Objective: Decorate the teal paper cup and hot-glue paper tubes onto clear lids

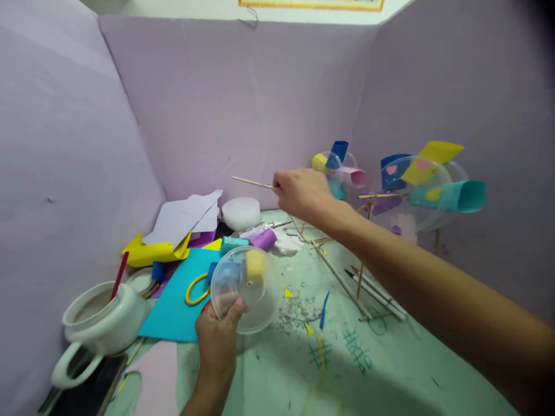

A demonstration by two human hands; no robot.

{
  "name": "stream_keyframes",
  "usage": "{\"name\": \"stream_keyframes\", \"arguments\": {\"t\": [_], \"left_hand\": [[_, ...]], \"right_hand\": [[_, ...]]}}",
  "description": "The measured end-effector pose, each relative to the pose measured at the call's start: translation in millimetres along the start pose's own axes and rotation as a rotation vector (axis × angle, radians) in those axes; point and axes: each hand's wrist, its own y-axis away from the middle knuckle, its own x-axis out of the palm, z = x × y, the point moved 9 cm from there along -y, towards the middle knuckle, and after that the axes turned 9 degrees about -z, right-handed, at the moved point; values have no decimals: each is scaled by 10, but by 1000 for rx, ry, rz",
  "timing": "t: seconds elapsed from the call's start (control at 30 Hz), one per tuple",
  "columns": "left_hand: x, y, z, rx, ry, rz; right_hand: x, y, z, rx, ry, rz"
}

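Observation:
My left hand grips a clear round plastic lid by its lower left edge, thumb on the near face. A small hole shows near the lid's middle, and yellow and blue paper tubes are seen at or through it; I cannot tell whether they are fixed to it. Higher up, my right hand is closed around a thin wooden stick that points left. Behind the lid lie a purple paper tube and a teal paper tube. Yellow-handled scissors rest left of the lid.
A white pot stands at the left by a dark phone. Blue card and stacked paper lie nearby. On the right are a stick frame, pencils and pinwheels with paper tubes. Walls enclose the table.

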Motion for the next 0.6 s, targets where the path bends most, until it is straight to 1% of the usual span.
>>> {"name": "stream_keyframes", "arguments": {"t": [0.03,0.07,0.1,0.17,0.2,0.27,0.33,0.4,0.6], "left_hand": [[-9,10,-53,31,-22,-2],[-18,24,-110,64,-38,-6],[-24,42,-174,104,-51,-10],[-28,86,-291,187,-74,-11],[-27,107,-333,220,-83,-11],[-31,141,-375,259,-99,-17],[-44,161,-384,278,-115,-36],[-49,176,-394,311,-132,-47],[-37,201,-407,456,-237,-47]], "right_hand": [[-144,246,-7,65,4,-67],[-213,525,22,81,-23,-85],[-232,812,73,62,-81,-83],[-209,1335,91,70,-205,-112],[-170,1541,59,99,-249,-133],[-30,1814,30,112,-279,-127],[105,1930,34,103,-290,-99],[191,1964,55,97,-298,-75],[278,2003,89,126,-309,-58]]}}
